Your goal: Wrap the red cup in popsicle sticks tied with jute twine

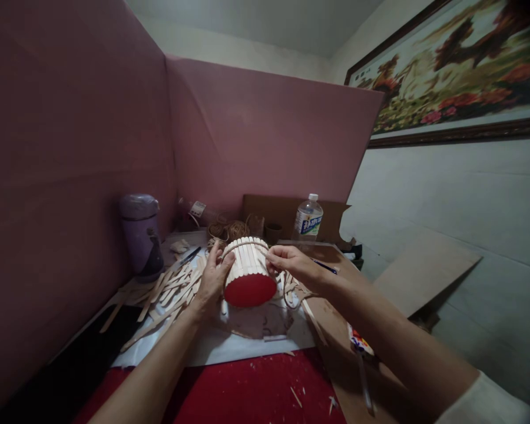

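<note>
A small round container (pixel 248 272) clad in pale wooden sticks, with a red end facing me, lies tilted over the work surface. My left hand (pixel 213 275) grips its left side with the fingers wrapped round the sticks. My right hand (pixel 291 263) is at its upper right edge, fingers pinched on a thin twine (pixel 247 242) that runs round the top of the sticks. Loose twine strands (pixel 291 291) trail below the right hand.
Several loose wooden sticks (pixel 168 291) lie to the left on white paper (pixel 229 347). A purple lidded jug (pixel 142 235) stands at the pink partition, a water bottle (pixel 308 219) and a twine coil (pixel 232 229) behind. Red cloth (pixel 247 388) covers the near edge.
</note>
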Tool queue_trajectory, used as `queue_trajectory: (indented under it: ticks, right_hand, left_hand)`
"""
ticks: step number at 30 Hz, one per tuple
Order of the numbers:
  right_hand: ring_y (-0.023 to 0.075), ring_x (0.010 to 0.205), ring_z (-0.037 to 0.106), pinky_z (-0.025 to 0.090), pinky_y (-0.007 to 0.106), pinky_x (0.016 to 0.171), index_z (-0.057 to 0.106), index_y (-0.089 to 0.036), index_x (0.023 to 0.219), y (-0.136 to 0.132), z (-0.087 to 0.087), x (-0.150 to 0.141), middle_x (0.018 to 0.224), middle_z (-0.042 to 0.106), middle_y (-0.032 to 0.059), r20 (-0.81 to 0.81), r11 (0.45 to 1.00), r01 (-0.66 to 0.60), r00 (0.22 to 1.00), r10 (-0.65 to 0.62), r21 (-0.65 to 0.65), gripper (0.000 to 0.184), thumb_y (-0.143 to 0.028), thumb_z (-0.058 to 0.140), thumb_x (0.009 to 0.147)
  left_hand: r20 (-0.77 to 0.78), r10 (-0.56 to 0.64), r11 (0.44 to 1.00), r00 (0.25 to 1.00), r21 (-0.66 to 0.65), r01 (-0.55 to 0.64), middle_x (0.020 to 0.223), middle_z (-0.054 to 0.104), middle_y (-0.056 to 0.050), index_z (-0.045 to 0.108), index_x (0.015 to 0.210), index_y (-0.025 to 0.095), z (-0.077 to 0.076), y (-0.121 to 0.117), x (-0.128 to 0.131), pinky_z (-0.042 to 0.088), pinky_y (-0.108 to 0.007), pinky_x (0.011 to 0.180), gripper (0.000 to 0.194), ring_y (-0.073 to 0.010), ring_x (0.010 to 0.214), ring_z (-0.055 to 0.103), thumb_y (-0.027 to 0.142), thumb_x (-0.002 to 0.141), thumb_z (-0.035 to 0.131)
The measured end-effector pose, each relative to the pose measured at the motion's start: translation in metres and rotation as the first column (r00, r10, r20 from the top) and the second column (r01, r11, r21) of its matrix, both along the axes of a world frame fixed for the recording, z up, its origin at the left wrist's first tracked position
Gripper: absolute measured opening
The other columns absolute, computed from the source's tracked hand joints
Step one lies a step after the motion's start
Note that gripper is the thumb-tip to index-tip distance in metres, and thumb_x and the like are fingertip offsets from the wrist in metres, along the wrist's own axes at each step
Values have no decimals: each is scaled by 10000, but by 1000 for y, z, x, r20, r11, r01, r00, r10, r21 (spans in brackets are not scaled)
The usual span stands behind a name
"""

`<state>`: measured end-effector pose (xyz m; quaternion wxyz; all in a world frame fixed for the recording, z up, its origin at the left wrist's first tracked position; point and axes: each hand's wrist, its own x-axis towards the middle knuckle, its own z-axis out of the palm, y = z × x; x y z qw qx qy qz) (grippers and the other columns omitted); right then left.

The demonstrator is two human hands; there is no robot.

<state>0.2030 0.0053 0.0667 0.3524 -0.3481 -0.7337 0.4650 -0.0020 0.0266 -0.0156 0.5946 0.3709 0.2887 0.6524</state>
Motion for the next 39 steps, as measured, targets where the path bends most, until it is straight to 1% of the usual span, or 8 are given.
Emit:
queue_trajectory:
  ticks: [5, 10, 14, 20, 24, 27, 32, 39]
  right_hand:
    - [102, 574, 454, 356, 256, 599, 531, -169, 658, 9, 5, -11, 600, 523, -28, -22, 996, -73, 997, 72, -48, 452, -590, 679, 731]
    - [77, 527, 363, 264, 242, 539, 511, -167, 621, 15, 2, -15, 575, 471, -42, -71, 990, -116, 991, 111, -76, 502, -624, 714, 673]
    - [66, 491, 278, 194, 242, 504, 467, -185, 629, 20, -8, -11, 546, 404, -67, -122, 981, -143, 984, 128, -132, 493, -616, 697, 691]
    - [83, 566, 370, 298, 236, 543, 548, -178, 746, 11, -11, -6, 663, 462, -40, -162, 981, -116, 983, 90, -154, 376, -484, 759, 686]
    - [95, 587, 390, 305, 236, 528, 594, -174, 752, -5, -1, -2, 675, 486, -28, -10, 996, -22, 1000, 21, -82, 306, -441, 738, 712]
    - [87, 573, 379, 279, 236, 516, 618, -164, 748, -12, 7, 1, 674, 493, -27, 65, 999, 15, 998, -11, -48, 265, -408, 717, 719]
    - [95, 622, 432, 317, 249, 574, 688, -141, 883, -14, 13, 7, 751, 576, 10, -24, 993, 55, 998, -58, -100, 298, -376, 734, 706]
    - [74, 574, 357, 240, 254, 529, 701, -160, 925, -13, 11, 22, 778, 565, 1, -98, 983, 121, 986, -135, -140, 307, -268, 762, 645]
  left_hand:
    - [-150, 132, 991, 980, 52, -125, 1247, 655, -93, 669, 1121, 208, 12, 1, -4, 469, -330, 966, 449, -272, 1204, 565, 383, 718, 763]
    - [-278, 162, 983, 947, 124, -132, 1352, 578, -99, 686, 1111, 205, 26, -9, -3, 432, -369, 1019, 468, -287, 1264, 506, 414, 700, 767]
    - [-389, 186, 973, 902, 200, -115, 1298, 598, -108, 660, 1166, 206, 26, -11, -6, 411, -396, 1033, 522, -298, 1250, 510, 394, 689, 760]
    - [-391, 204, 967, 897, 223, -123, 1272, 587, -108, 577, 1221, 185, 22, -13, -6, 384, -392, 1038, 592, -281, 1222, 518, 387, 690, 745]
    - [-410, 215, 964, 886, 233, -127, 1347, 528, -123, 522, 1269, 178, 22, -14, -5, 378, -390, 1035, 690, -290, 1249, 492, 380, 655, 764]
    - [-432, 223, 963, 874, 236, -130, 1303, 548, -129, 526, 1258, 157, 23, -16, -6, 401, -384, 999, 720, -299, 1212, 512, 389, 626, 778]
    - [-434, 227, 964, 872, 226, -138, 1159, 604, -99, 552, 1195, 150, 24, -18, -10, 445, -340, 894, 675, -263, 1073, 568, 405, 613, 778]
    - [-387, 230, 965, 893, 209, -158, 1009, 665, -65, 603, 1074, 156, 17, -13, -10, 463, -328, 823, 559, -235, 938, 614, 417, 608, 771]
